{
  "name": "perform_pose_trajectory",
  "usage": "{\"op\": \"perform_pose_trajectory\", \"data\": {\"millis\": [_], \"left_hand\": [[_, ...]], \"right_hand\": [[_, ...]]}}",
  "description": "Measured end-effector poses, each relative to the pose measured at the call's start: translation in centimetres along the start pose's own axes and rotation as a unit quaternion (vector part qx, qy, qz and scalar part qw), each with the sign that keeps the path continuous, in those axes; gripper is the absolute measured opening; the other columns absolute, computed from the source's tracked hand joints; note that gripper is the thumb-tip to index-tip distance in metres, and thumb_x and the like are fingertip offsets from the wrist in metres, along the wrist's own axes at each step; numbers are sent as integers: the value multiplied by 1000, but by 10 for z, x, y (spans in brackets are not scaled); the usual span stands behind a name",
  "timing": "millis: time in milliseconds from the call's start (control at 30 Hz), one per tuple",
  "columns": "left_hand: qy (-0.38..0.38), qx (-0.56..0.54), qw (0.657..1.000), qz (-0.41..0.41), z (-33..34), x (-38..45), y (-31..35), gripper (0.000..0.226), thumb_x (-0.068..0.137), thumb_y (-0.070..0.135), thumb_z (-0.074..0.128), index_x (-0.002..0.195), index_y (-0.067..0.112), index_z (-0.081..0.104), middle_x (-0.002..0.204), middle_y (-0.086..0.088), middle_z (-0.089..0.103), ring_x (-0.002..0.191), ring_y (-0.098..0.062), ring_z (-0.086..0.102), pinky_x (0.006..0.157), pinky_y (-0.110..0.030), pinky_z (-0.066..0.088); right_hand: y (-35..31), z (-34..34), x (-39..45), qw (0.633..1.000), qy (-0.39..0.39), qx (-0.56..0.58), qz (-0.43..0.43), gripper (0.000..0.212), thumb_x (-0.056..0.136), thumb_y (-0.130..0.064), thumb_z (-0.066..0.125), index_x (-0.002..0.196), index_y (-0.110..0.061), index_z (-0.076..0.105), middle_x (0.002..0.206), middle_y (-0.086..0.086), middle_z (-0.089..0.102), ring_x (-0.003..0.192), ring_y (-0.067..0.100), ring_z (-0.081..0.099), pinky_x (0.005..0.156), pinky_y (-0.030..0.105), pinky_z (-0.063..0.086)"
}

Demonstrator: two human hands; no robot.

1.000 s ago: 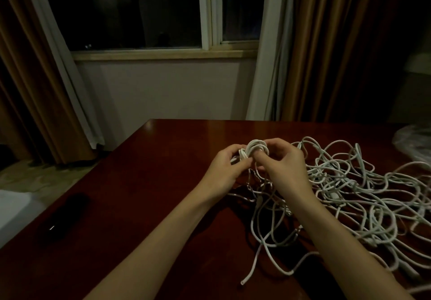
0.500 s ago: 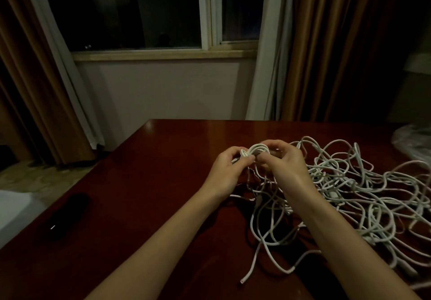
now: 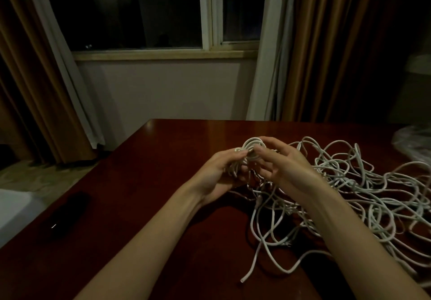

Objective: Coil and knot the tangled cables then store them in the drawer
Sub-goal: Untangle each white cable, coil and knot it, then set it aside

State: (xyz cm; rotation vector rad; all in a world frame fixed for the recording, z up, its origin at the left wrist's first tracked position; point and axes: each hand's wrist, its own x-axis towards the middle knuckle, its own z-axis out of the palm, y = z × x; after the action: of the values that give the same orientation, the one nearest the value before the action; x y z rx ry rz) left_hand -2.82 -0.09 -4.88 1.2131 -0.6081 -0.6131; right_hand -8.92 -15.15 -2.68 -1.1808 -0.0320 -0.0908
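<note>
A small coil of white cable is held up between both hands above the dark red wooden table. My left hand grips the bundled strands below the coil, thumb and fingers curled round them. My right hand pinches the coil from the right side with its fingertips. A large tangle of white cables spreads over the table to the right, with loose strands trailing from the coil down into it. One free cable end lies near the front. No drawer is in view.
A dark, flat object with a small light lies on the table's left side. A translucent plastic bag sits at the far right edge. Behind the table are a window, curtains and a wall. The table's left edge drops to the floor.
The coil has risen slightly and turned its round face toward me. My right fingers have shifted round its right side, and the left hand's grip sits lower on the strands.
</note>
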Motion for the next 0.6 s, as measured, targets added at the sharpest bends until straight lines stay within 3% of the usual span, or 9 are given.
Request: {"op": "perform_pose_trajectory", "data": {"millis": [133, 233, 300, 400, 500, 600], "left_hand": [[-33, 27, 999, -23, -6, -3, 6, 34, 90, 30, 57, 118, 12, 63, 96, -2, 63, 75, -6, 58, 72, -23, 48], [-49, 37, 998, -33, -6, -4, 8, 24, 91, 26, 59, 111, 15, 67, 90, 0, 67, 73, -5, 61, 70, -21, 50], [-39, 45, 998, -20, -4, -2, 5, 22, 90, 25, 62, 109, 16, 70, 93, -5, 67, 76, -9, 62, 74, -25, 51], [34, 53, 998, 4, -4, 3, 0, 32, 83, 25, 65, 111, 13, 70, 103, -13, 70, 91, -22, 67, 89, -39, 52], [122, 144, 981, 35, -7, 4, -1, 38, 80, 28, 73, 116, 15, 66, 113, -12, 69, 105, -29, 66, 94, -48, 53], [173, 182, 966, 59, -8, 4, 0, 39, 84, 16, 73, 120, 13, 57, 113, -5, 67, 99, -20, 70, 83, -35, 59]], "right_hand": [[6, 6, 2, 1000, 9, 24, 5, 28, 74, -15, 65, 101, -9, 65, 85, 3, 74, 82, 14, 72, 75, 29, 59], [7, 7, 2, 999, 11, 29, 9, 26, 75, -16, 64, 100, -7, 66, 82, 4, 73, 76, 13, 71, 61, 23, 57], [9, 6, 2, 999, 27, 25, 3, 20, 80, -16, 64, 98, -9, 67, 82, 4, 72, 77, 14, 71, 64, 25, 58], [13, 6, 4, 997, 68, -15, -29, 20, 88, -17, 63, 107, -12, 66, 98, 5, 73, 91, 15, 71, 76, 28, 58], [16, 8, 4, 992, 85, -68, -64, 32, 88, -16, 65, 119, -10, 60, 112, 8, 68, 100, 18, 70, 79, 26, 57], [19, 7, 5, 983, 95, -129, -94, 28, 88, -11, 66, 115, -11, 62, 112, 8, 66, 97, 17, 70, 78, 26, 58]]}}
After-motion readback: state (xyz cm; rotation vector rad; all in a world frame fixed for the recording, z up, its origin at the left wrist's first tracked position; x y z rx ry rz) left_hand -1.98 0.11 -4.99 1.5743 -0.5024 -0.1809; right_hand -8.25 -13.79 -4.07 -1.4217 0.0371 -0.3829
